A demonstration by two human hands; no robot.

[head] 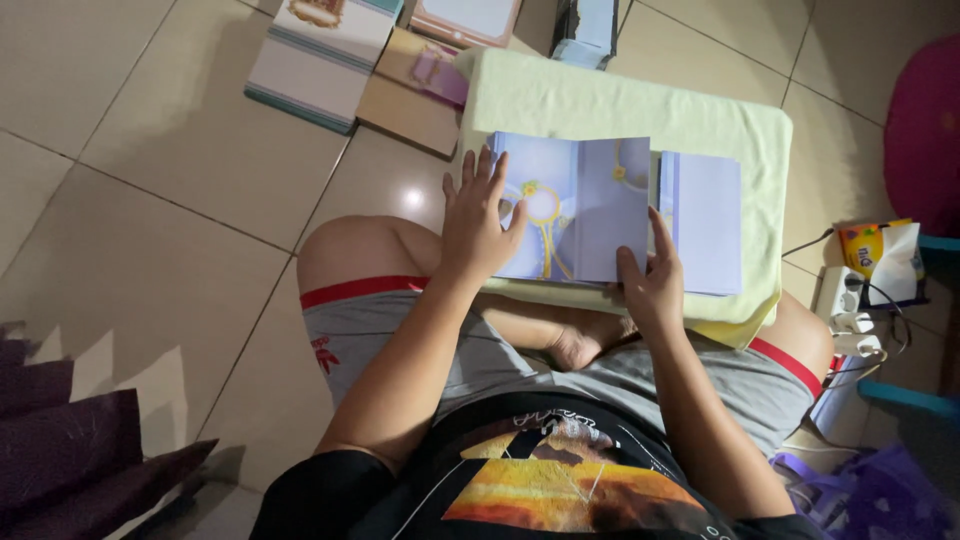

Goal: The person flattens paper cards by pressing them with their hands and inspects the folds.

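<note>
**Both hands on a lilac card, on a cushion across the lap**

We start with the tiled floor [150, 200], pale and glossy, which fills the left half of the view. On it at twelve o'clock lie stacks of printed cards [320, 55], some white with a gold ornament, some tan.

Next in size is the pale yellow cushion [620, 110], resting across our crossed legs and reaching toward one o'clock. It serves as the work surface.

On the cushion, near the centre of the view, lies the folded lilac card [575, 205], decorated with a yellow ring and flowers. Its long axis runs from nine to three o'clock, with a fold standing from twelve to six. Just beside it, at three o'clock and partly tucked under it, sits a plain lilac stack [705, 220].

Our left hand [478, 225] lies flat on the card's nine o'clock edge, fingers spread apart and pointing toward twelve, pressing rather than gripping. Our right hand [655, 285] meets the card at its five o'clock corner; the thumb rests on top and a finger runs up the right edge, so it appears pinched on that panel, though the underside is hidden. Both hands touch the card; neither is nearer.

At three o'clock on the floor, a yellow tissue pack [880, 255] stands above a white power strip [845, 310].
</note>
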